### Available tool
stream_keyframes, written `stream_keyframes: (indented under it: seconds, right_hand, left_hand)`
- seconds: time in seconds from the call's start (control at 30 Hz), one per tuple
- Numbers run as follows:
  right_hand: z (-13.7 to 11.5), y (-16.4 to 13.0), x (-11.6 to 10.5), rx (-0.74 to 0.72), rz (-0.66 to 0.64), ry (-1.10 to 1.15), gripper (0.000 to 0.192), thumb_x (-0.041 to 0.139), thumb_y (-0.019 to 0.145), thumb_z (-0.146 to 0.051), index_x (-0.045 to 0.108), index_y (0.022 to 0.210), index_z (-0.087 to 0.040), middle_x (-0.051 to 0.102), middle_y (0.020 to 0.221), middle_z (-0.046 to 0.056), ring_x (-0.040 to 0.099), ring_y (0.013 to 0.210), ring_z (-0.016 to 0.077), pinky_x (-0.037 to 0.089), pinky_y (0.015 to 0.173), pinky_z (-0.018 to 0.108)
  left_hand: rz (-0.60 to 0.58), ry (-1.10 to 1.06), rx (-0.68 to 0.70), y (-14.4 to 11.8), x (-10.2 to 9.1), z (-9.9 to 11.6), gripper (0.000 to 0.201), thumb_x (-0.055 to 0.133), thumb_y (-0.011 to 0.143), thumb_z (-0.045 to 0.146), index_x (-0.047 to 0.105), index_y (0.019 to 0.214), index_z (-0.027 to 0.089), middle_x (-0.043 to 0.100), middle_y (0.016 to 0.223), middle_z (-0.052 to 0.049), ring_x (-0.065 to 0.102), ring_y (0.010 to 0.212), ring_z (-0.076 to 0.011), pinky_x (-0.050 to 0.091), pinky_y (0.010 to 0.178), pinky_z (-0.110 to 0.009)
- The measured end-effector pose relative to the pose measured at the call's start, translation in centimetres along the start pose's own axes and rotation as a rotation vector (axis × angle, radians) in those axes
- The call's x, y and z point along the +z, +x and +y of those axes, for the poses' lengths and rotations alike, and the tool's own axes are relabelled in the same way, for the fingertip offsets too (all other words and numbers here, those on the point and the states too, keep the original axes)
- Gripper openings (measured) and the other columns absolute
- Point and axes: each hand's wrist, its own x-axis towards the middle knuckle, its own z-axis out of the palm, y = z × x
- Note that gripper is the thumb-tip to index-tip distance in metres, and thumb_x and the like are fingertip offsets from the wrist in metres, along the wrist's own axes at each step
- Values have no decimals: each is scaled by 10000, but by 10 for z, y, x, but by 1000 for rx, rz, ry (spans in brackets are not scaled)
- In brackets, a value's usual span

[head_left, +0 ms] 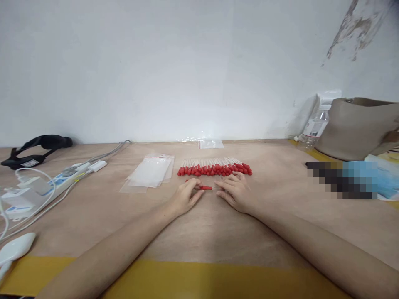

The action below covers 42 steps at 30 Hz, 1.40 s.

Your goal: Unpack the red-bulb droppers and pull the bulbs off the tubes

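Note:
Between my two hands lie a few red-tipped sticks with thin pale stems, low over the table. My left hand (188,194) is closed round their red ends (206,188), thumb below and fingers above. At the pale stem ends, my right hand (236,192) has its thumb and fingers bent together around them; how firmly it grips is hard to see. Just beyond my hands, a row of many more red-tipped sticks (215,169) lies side by side, red heads toward me and pale stems toward the wall.
Clear plastic bags (152,171) lie stacked left of the row, and another bag (212,144) is by the wall. At left are a power strip (67,177) with cables and a black strap (37,149). A bottle (315,126) and grey-brown bag (355,128) stand at right.

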Motion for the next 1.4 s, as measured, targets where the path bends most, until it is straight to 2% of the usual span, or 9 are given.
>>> stream_keyframes:
  seconds: [0.17, 0.27, 0.4, 0.53, 0.63, 0.87, 1.4]
  right_hand:
    - [-1, 2, 4, -16, 1, -10, 237, 419, 867, -302, 626, 962, -238, 614, 722, 19, 500, 793, 149, 260, 899, 374]
    - [-2, 2, 4, -35, 5, -9, 229, 426, 863, -302, 632, 928, -228, 592, 689, 14, 486, 776, 145, 266, 887, 363]
    - [-3, 3, 4, -71, 15, 20, 221, 428, 862, -290, 629, 908, -210, 582, 686, 9, 474, 771, 137, 265, 879, 348]
    - [-3, 2, 3, -102, 15, 44, 225, 429, 861, -272, 630, 797, -192, 559, 646, 2, 462, 732, 125, 267, 851, 336]
    - [-2, 1, 2, -134, 26, 63, 220, 432, 859, -262, 628, 792, -189, 531, 605, -5, 444, 692, 118, 268, 822, 331]
    - [-2, -1, 3, -200, 84, 91, 176, 447, 848, -226, 609, 802, -175, 501, 597, -6, 404, 673, 117, 286, 757, 305]
    - [-2, -6, -3, -328, 124, 31, 142, 449, 839, -165, 590, 856, -158, 491, 585, -4, 367, 655, 121, 304, 696, 305]
  left_hand:
    - [-44, 87, 65, 6, 0, 6, 285, 508, 808, 292, 489, 1076, 198, 543, 1052, -84, 510, 975, -201, 415, 849, -360]
    - [-57, 157, 97, 11, 3, 8, 304, 524, 798, 370, 540, 1059, 215, 518, 1127, -84, 463, 1051, -228, 363, 898, -401]
    - [-103, 215, 120, 15, 8, 10, 216, 456, 847, 356, 597, 910, 204, 573, 1010, -48, 482, 979, -188, 356, 856, -357]
    - [-161, 289, 135, 16, 6, 13, 246, 408, 870, 337, 596, 822, 185, 579, 922, -37, 477, 894, -169, 338, 826, -342]
    - [-200, 340, 154, 16, 2, 15, 278, 385, 875, 348, 586, 789, 176, 565, 902, -41, 457, 878, -172, 318, 832, -353]
    - [-273, 330, 178, 16, -3, 19, 286, 361, 886, 349, 562, 785, 172, 543, 836, -26, 446, 864, -162, 292, 841, -345]
    - [-300, 314, 189, 10, -3, 19, 292, 344, 892, 353, 547, 787, 171, 536, 844, -30, 435, 862, -166, 288, 831, -347]
